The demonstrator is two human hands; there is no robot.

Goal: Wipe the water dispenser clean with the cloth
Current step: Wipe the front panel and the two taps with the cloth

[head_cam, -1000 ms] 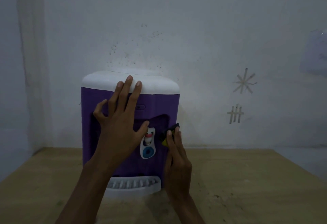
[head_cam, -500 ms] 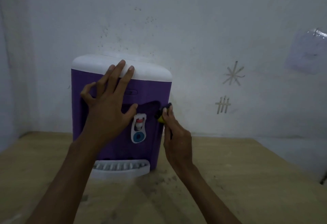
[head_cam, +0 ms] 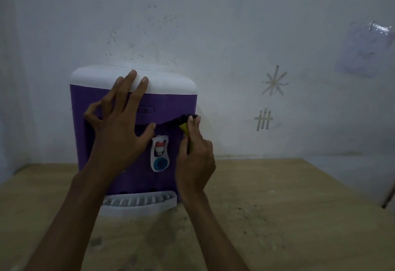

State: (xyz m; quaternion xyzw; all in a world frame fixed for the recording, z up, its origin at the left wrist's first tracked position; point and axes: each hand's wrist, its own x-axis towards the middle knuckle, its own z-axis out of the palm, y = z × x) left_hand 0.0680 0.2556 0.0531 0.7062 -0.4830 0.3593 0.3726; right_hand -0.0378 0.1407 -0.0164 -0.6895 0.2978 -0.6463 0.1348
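- Pinched between the thumb and fingers of the right hand point(head_cam: 195, 159) is a small dark cloth point(head_cam: 184, 122) with a yellow-green edge, pressed against the right front edge of the water dispenser point(head_cam: 171, 106), at the upper corner of its recessed tap area.
- Left hand point(head_cam: 119, 125) lies flat and spread wide on the dispenser's front, gripping nothing; three fingertips reach up onto the white lid point(head_cam: 166, 82), and the thumb points right toward the tap.
- Water dispenser is a purple box with a rounded white top, standing upright on a wooden table point(head_cam: 277, 217) close to the back wall point(head_cam: 213, 24).
- Low on its front sits a white tap panel point(head_cam: 159, 155) with a small red-and-white spout above a round blue button, between the two hands.
- A white slotted drip tray point(head_cam: 139, 203) juts out at the dispenser's base, resting on the table.
- Tabletop shows dark specks and smudges in front of the dispenser.
- Wall is pale and speckled; to the right are a star-shaped mark point(head_cam: 274, 82) and a tally-like mark point(head_cam: 264, 120).
- A pale sheet point(head_cam: 363, 50) hangs on the wall at far right.
- Lighting is dim.
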